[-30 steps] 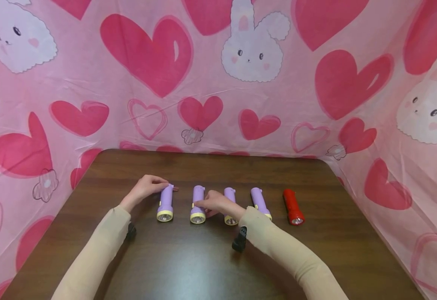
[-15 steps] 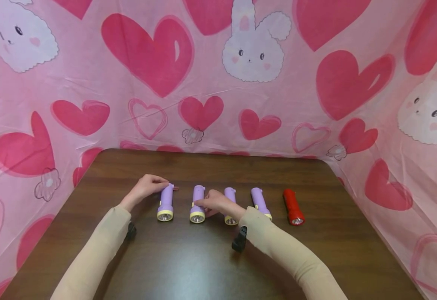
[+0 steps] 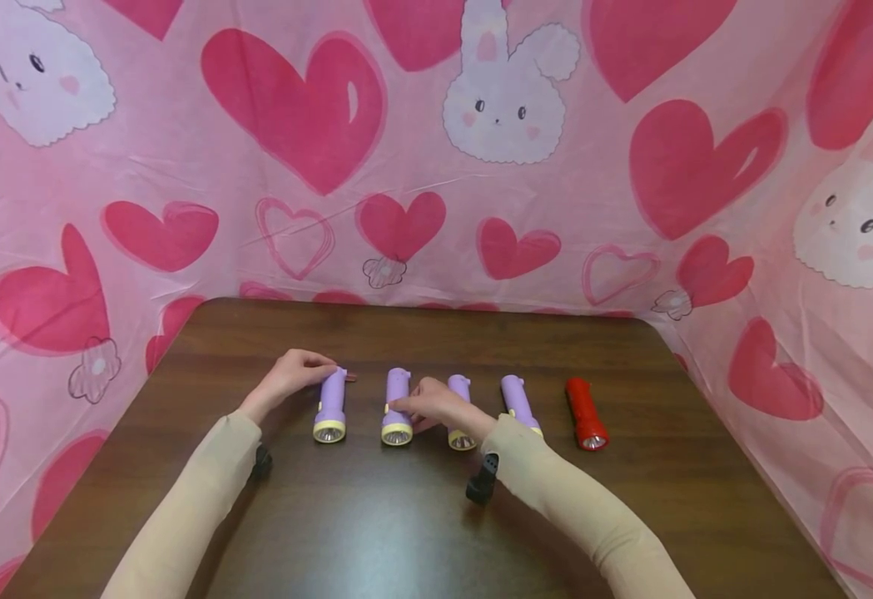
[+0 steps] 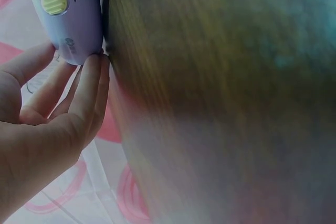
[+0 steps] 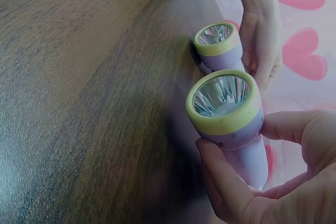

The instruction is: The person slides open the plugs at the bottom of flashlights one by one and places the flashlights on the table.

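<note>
Four-in-a-row is avoided here: several purple flashlights with yellow rims lie side by side on the brown table. My left hand (image 3: 290, 378) pinches the tail end of the leftmost purple flashlight (image 3: 331, 399); its yellow switch (image 4: 54, 0) faces up in the left wrist view. With thumb and fingers on either side, my right hand (image 3: 439, 403) grips the second purple flashlight (image 3: 397, 388) just behind its head. In the right wrist view this flashlight's yellow rim (image 5: 226, 126) and reflector face the camera. My right forearm partly covers the third purple flashlight (image 3: 458, 384).
To the right lie a further purple flashlight (image 3: 517, 396), slightly slanted, and a red flashlight (image 3: 582, 409). All lenses point toward the near side of the brown table (image 3: 361, 516). A pink cloth (image 3: 421, 175) with hearts and rabbits hangs around the table's back and sides.
The second purple flashlight has shifted very slightly right and away from me, my right hand moving with it. My left hand and the leftmost flashlight stay in place.
</note>
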Demonstrator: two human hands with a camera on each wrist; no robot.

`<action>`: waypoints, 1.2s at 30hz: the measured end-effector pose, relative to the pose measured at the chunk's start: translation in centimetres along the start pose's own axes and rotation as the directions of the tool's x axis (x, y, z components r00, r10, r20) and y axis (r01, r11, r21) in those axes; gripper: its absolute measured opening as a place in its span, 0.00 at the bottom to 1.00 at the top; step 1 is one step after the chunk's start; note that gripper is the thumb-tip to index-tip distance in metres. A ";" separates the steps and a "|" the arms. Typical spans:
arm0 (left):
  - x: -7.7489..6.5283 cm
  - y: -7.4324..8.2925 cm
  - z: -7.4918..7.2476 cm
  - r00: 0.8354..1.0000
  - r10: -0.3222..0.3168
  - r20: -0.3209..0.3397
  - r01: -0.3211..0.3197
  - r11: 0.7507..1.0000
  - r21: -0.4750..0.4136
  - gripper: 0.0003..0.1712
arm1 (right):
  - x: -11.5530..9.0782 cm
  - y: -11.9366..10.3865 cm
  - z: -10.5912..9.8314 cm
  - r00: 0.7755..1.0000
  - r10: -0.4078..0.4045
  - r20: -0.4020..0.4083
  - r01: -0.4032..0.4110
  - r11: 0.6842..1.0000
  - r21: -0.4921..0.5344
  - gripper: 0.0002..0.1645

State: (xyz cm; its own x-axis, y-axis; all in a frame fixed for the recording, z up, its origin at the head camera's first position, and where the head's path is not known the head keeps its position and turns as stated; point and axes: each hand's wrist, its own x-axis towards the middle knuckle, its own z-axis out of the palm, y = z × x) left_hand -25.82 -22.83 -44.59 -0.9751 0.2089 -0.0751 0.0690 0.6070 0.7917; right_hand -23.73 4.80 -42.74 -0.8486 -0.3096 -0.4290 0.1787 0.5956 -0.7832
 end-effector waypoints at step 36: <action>-0.2 -0.2 0.1 0.999 0.002 -0.036 -0.001 1.000 0.013 0.22 | -1.0 0.2 -0.7 0.980 -0.145 -0.136 0.145 0.989 -0.003 0.26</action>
State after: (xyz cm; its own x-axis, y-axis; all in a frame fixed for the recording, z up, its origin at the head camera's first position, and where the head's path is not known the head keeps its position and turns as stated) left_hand -25.61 -22.90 -44.78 -0.9819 0.1822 -0.0521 0.0729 0.6166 0.7839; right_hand -23.13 5.72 -42.15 -0.9253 -0.2888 -0.2460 0.0516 0.5468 -0.8357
